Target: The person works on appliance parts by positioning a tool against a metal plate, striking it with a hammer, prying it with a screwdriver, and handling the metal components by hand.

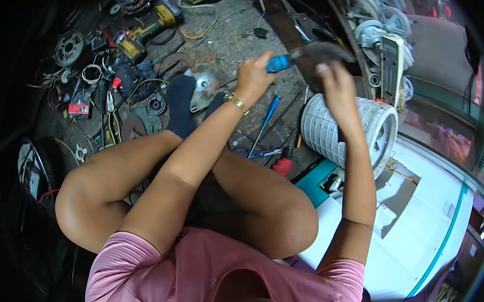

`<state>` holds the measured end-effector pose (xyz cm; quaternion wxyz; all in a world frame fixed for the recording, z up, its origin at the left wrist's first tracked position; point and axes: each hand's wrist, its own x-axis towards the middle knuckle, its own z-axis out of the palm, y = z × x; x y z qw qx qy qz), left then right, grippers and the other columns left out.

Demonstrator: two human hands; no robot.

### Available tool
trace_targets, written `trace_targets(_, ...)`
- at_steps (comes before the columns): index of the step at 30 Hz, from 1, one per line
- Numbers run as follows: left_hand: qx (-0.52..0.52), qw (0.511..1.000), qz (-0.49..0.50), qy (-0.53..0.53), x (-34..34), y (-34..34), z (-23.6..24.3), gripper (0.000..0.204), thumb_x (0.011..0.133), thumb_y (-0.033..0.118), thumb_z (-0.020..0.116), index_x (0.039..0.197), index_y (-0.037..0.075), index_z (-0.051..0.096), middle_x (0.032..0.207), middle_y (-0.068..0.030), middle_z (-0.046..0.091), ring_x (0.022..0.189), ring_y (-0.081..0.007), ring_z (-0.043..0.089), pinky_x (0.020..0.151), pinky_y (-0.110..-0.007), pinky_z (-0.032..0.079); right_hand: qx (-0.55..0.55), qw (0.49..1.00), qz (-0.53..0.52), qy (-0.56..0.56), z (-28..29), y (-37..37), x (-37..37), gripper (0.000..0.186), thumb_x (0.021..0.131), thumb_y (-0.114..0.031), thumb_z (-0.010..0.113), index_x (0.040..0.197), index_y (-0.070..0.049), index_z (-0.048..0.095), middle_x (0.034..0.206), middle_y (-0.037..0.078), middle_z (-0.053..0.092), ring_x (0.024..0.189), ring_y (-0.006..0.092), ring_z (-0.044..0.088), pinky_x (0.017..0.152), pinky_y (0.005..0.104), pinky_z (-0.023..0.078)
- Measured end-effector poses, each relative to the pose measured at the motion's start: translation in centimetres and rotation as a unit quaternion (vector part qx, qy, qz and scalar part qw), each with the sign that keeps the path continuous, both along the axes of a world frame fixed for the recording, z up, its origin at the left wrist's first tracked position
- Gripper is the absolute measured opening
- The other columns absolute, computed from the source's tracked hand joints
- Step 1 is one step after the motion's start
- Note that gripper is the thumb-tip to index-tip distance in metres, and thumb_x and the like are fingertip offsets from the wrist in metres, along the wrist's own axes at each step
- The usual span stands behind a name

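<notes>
My left hand (253,76), with a gold-coloured watch at the wrist, is shut on a blue-handled tool (280,62), pointed up and to the right at a dark, blurred metal piece (324,51). My right hand (336,85) is beside that piece with its fingers curled and smeared by motion; what it holds is unclear. Below it lies a white slotted drum (329,125) on its side. A long blue screwdriver (267,120) and a red-and-black tool (282,166) lie on the floor between my knee and the drum.
A yellow drill (136,41), pliers (110,105), wires and metal parts crowd the floor (242,27) on the left and ahead. A white panelled appliance body (433,229) fills the lower right. Pale pulleys (371,35) and a grey cushioned surface (441,46) stand at the upper right.
</notes>
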<state>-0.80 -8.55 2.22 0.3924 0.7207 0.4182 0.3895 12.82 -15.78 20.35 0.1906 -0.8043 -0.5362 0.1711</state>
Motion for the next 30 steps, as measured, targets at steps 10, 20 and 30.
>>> trace_targets(10, 0.013, 0.999, 0.013, -0.028, -0.6, -0.1, 1.1, 0.035, 0.071, 0.016, 0.082, 0.102, 0.011, 0.067, 0.076, -0.0181, 0.069, 0.075, -0.0396, 0.069, 0.063, -0.048, 0.053, 0.044, 0.996, -0.003, -0.079, 8.9, -0.4, 0.9, 0.036, 0.104, -0.033, 0.048, 0.098, 0.0, 0.063, 0.075, 0.014, 0.058, 0.072, 0.024, 0.056, 0.065, 0.036, 0.043)
trace_targets(20, -0.02, 1.0, 0.008, 0.004, -0.8, -1.1, 0.7, 0.034, 0.07, 0.011, 0.079, 0.099, 0.012, 0.062, 0.077, -0.0154, 0.069, 0.075, -0.0387, 0.068, 0.065, -0.051, 0.052, 0.236, 0.88, -0.225, 0.344, 8.9, -3.3, 4.0, 0.035, 0.105, -0.042, 0.047, 0.101, -0.008, 0.055, 0.061, 0.0, 0.041, 0.047, 0.0102, 0.035, 0.043, 0.0253, 0.031)
trace_targets(30, -0.049, 0.999, 0.019, -0.007, 0.3, 0.2, 0.6, 0.033, 0.072, 0.013, 0.08, 0.096, 0.011, 0.058, 0.078, -0.0145, 0.069, 0.076, -0.039, 0.069, 0.064, -0.051, 0.052, 0.154, 0.888, -0.248, 0.355, 1.9, -7.0, 5.0, 0.036, 0.105, -0.044, 0.047, 0.103, -0.008, 0.053, 0.066, 0.002, 0.045, 0.046, 0.0119, 0.04, 0.041, 0.0252, 0.033)
